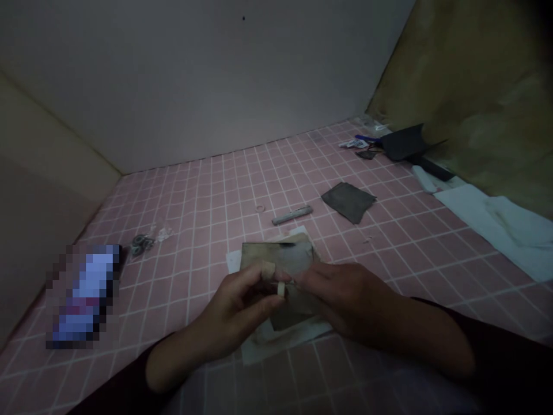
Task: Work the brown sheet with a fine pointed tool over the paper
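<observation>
A small pale ring (281, 289) sits between the thumb and fingers of my left hand (235, 305), which is closed on it. A tan band (268, 270) wraps one finger of that hand. Close against it on the right, my right hand (345, 294) has its fingers pinched together near the ring; whatever they grip is hidden. Below both hands lies a worn grey-brown sheet (259, 252), on top of white paper (254, 354). My hands cover part of both.
Beyond the sheet lie a pinkish ring (260, 208), a grey rod-like roll (292, 215) and dark grey sheets (349, 202). A blurred-out lit device (86, 297) and a small plastic bag (142, 245) are left. A black dustpan (404, 143) and white cloth or paper (488, 222) lie right.
</observation>
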Available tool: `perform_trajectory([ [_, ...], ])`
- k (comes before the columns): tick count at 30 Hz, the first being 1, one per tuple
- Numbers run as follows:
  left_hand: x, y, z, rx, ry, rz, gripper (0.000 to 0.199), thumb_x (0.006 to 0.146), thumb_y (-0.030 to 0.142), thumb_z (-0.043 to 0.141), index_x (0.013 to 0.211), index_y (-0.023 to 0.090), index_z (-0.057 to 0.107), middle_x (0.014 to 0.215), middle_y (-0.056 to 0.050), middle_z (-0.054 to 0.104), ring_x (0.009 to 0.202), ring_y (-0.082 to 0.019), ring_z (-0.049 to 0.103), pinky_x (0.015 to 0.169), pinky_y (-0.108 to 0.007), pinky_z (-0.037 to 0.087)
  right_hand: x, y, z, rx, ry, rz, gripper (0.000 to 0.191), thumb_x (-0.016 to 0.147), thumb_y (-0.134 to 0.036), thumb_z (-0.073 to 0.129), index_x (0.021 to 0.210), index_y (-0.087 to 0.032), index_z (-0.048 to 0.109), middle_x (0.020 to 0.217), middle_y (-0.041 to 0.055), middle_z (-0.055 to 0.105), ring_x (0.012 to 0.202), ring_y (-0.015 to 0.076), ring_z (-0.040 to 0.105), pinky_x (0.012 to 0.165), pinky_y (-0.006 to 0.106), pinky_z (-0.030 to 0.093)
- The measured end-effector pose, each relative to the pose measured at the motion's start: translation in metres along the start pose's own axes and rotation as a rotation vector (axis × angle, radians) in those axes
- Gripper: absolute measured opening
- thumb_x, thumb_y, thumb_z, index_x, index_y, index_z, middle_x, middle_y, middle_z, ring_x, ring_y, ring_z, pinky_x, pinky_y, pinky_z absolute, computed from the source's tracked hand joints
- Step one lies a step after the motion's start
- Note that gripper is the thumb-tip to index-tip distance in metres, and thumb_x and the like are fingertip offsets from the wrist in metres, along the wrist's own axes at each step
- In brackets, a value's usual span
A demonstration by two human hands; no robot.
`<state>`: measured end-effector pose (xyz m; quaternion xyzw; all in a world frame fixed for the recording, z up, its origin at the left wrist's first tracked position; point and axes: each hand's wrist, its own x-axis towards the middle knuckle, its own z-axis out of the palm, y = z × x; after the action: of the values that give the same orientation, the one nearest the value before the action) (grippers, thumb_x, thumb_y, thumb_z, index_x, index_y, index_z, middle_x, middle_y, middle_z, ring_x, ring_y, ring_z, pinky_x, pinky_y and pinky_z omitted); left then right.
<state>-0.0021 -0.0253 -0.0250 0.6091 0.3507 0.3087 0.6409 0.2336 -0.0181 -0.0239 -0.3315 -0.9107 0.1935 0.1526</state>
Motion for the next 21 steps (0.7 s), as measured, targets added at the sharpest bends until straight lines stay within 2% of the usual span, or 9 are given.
perform_trajectory([
  [3, 0.0, 0.003, 0.003, -0.1, 0.004, -0.032, 0.012, 0.093, 0.021, 0.062, 0.105, 0.021, 0.061, 0.088, 0.001, 0.055, 0.08, -0.009, 0.052, 0.072, -0.02, 0.044, 0.0, -0.001, 0.0, -0.078, 0.025, -0.031, 0.025, 0.086, -0.005, 0.041, 0.097, -0.016, 0.061, 0.078, 0.0038, 0.058, 0.061, 0.0165, 0.05, 0.052, 0.029, 0.034],
  [7, 0.001, 0.007, 0.006, -0.071, 0.041, -0.059, 0.008, 0.093, 0.021, 0.062, 0.1, 0.018, 0.062, 0.085, 0.001, 0.055, 0.077, -0.008, 0.052, 0.071, -0.018, 0.044, 0.0, -0.002, 0.002, -0.126, 0.052, -0.07, 0.025, 0.088, -0.005, 0.039, 0.095, -0.016, 0.061, 0.075, 0.0037, 0.056, 0.058, 0.0165, 0.048, 0.05, 0.03, 0.032],
  [14, 0.001, 0.002, 0.005, -0.027, 0.109, -0.097, 0.017, 0.091, 0.027, 0.064, 0.103, 0.018, 0.057, 0.086, 0.0, 0.058, 0.076, -0.011, 0.059, 0.068, -0.022, 0.049, 0.0, -0.002, 0.003, -0.167, 0.045, -0.055, 0.022, 0.086, -0.005, 0.041, 0.092, -0.015, 0.059, 0.075, 0.0041, 0.055, 0.059, 0.016, 0.045, 0.05, 0.03, 0.028],
  [17, -0.001, 0.002, 0.003, 0.214, 0.102, -0.005, 0.013, 0.093, 0.023, 0.06, 0.104, 0.019, 0.057, 0.087, -0.001, 0.06, 0.078, -0.013, 0.061, 0.068, -0.024, 0.05, 0.001, -0.004, 0.0, -0.091, 0.025, -0.016, 0.022, 0.083, -0.003, 0.042, 0.092, -0.015, 0.058, 0.076, 0.0036, 0.056, 0.059, 0.0146, 0.045, 0.052, 0.029, 0.028],
  [20, -0.002, 0.003, -0.001, 0.611, 0.06, 0.214, 0.016, 0.093, 0.012, 0.055, 0.106, 0.02, 0.055, 0.094, -0.003, 0.063, 0.086, -0.015, 0.061, 0.076, -0.026, 0.05, 0.006, -0.004, -0.009, 0.234, -0.1, 0.068, 0.017, 0.088, -0.006, 0.043, 0.08, -0.017, 0.052, 0.071, -0.0008, 0.053, 0.06, 0.0109, 0.047, 0.055, 0.025, 0.033],
  [21, -0.003, 0.004, -0.001, 0.702, 0.028, 0.279, 0.019, 0.092, 0.009, 0.053, 0.108, 0.02, 0.055, 0.097, -0.004, 0.063, 0.089, -0.015, 0.061, 0.078, -0.027, 0.05, 0.008, -0.003, -0.012, 0.366, -0.165, 0.092, 0.02, 0.092, -0.009, 0.043, 0.074, -0.017, 0.049, 0.067, -0.003, 0.05, 0.059, 0.0095, 0.046, 0.055, 0.023, 0.034],
])
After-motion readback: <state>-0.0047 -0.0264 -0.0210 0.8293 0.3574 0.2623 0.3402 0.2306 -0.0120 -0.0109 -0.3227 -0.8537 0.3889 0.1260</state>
